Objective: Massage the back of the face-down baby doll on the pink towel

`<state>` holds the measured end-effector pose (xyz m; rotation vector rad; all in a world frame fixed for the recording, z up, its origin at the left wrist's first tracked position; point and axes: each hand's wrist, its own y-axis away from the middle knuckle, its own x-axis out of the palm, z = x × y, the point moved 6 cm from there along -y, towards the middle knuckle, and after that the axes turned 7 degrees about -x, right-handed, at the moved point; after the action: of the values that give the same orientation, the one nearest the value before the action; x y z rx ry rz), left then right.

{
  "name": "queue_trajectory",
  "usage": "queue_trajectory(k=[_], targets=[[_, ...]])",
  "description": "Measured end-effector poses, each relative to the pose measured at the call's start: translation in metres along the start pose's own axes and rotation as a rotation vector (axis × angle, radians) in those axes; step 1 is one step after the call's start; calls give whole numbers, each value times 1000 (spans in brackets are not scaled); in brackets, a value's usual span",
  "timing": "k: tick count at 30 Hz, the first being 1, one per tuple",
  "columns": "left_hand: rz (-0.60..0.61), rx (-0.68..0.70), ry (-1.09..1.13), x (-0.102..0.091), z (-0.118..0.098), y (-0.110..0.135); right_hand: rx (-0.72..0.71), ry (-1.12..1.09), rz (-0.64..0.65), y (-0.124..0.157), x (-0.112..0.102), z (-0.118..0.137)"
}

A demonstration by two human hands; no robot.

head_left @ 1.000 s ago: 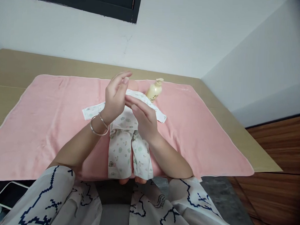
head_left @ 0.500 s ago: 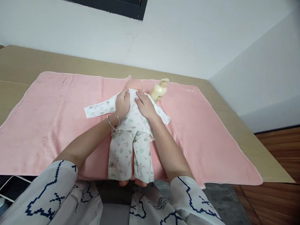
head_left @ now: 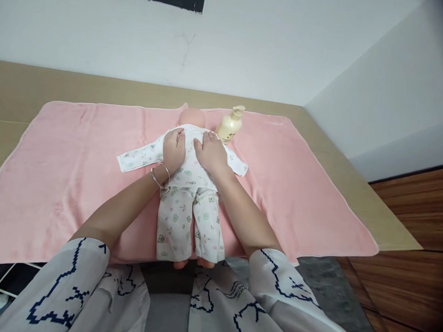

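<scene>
A baby doll in a white printed long-sleeved top and matching trousers lies stretched out, its smooth head at the far end and its feet toward me. My left hand rests flat on the left side of the doll's upper body, fingers pointing away from me; a silver bangle is on that wrist. On the other side of the upper body lies my right hand, fingers stretched out and thumb apart. Neither hand grips anything. A pale yellow pump bottle is beside the doll's head, just beyond my right hand.
Under the doll a pink blanket covers much of the wooden table. A white wall stands behind. Wooden panelling is at the lower right, and a phone lies low on the left.
The whole view has shifted slightly. My right hand has turned, its fingers now pointing straighter toward the doll's shoulder and a little farther outward. My left hand stays on the upper body.
</scene>
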<state>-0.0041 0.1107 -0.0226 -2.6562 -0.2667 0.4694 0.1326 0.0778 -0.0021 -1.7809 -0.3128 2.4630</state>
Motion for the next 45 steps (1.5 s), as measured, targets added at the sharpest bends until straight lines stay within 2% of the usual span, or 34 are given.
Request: queue_trajectory(k=[2,5,7,8,11,13,14,16,19,22,27,33,37,41,45], targets=[[3,-9,-11,0,2,0,-36,79,-2,10,0,17],[13,-40,-15,0,7,-2,-315,52,72,16,6,45],[30,-38,-39,0,7,-2,-404,-39,88,11,7,42],[40,-28,-61,1,5,-2,-378,-83,70,5,5,33],[62,8,-124,2,0,1,-157,-126,-31,-7,2,2],[68,12,-136,3,-1,1,-54,-65,-77,-3,1,-3],[68,2,-129,3,0,1,-46,-23,-81,1,2,2],[63,-59,-88,4,4,-1,-116,44,-57,12,4,20],[92,-165,6,7,12,-5,-324,65,26,24,9,49],[123,-124,33,8,9,-5,-420,27,55,23,8,54],[121,24,-139,7,-5,6,-327,-87,-20,7,2,31],[162,-2,-385,10,-17,25,-224,-103,-71,1,3,17],[185,28,-395,11,-30,35,-223,-105,-74,6,1,19],[202,4,-358,10,-22,28,-121,-109,-90,12,-12,19],[177,25,-378,9,-12,17,-210,-123,-64,4,-15,12]])
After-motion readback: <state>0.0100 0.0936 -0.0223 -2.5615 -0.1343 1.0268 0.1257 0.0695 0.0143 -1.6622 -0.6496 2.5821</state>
